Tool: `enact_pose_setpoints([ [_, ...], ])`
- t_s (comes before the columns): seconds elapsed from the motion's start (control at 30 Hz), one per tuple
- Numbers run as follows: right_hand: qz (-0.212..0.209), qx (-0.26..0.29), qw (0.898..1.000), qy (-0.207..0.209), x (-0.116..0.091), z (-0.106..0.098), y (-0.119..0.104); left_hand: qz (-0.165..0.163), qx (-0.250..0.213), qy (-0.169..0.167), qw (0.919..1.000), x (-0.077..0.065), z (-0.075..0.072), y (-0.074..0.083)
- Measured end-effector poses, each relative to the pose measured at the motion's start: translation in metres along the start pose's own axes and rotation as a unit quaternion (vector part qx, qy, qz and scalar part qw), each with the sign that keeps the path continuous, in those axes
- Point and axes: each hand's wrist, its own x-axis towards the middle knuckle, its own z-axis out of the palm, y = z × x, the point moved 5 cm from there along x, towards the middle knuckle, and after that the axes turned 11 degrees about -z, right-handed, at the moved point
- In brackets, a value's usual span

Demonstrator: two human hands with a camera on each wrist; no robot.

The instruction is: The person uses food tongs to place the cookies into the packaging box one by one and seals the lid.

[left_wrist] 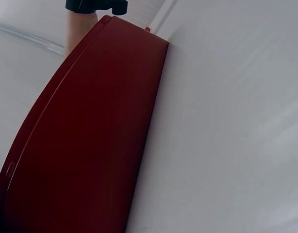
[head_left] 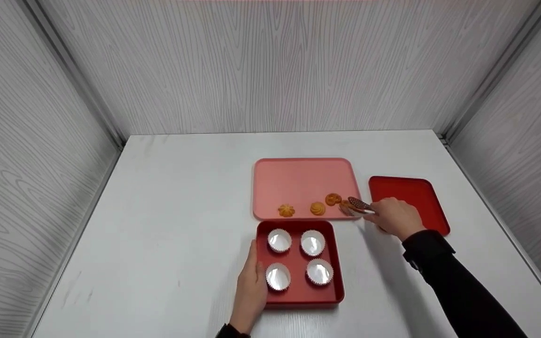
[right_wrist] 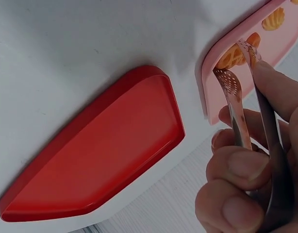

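Observation:
My right hand (head_left: 398, 217) grips metal tongs (right_wrist: 271, 131) with perforated tips, thumb and fingers around their arms. The tong tips straddle a pretzel-shaped cookie (right_wrist: 230, 57) at the near right corner of the pink tray (head_left: 298, 180). Another pretzel-shaped cookie (head_left: 333, 199), a swirl cookie (head_left: 317, 208) and a flower-shaped cookie (head_left: 286, 210) lie along the tray's near side. My left hand (head_left: 251, 288) lies along the left wall of a dark red box (head_left: 298, 297), its fingers extended. Inside the box stand several white paper cups, among them a front-left cup (head_left: 278, 277).
A flat red tray (head_left: 426, 206) lies to the right of the pink tray, partly beneath my right hand in the head view. White table surface (head_left: 172, 211) extends left of the box. Grey wood-grain panels (head_left: 280, 65) enclose the table at the back and sides.

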Motion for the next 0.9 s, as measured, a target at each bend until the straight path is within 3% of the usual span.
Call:
enact_pose_setpoints([
  [0.43, 0.002, 0.009, 0.998, 0.056, -0.003, 0.003, 0.000, 0.001, -0.010, -0.004, 0.9999, -0.002, 0.000, 0.000],
  [0.7, -0.005, -0.021, 0.997, 0.078, -0.005, 0.006, -0.002, -0.008, -0.005, -0.005, 0.9999, -0.002, 0.003, -0.001],
  [0.9, -0.027, -0.042, 0.991, 0.120, -0.010, 0.003, -0.006, -0.008, -0.006, 0.000, 1.0000, -0.002, 0.003, -0.002],
])
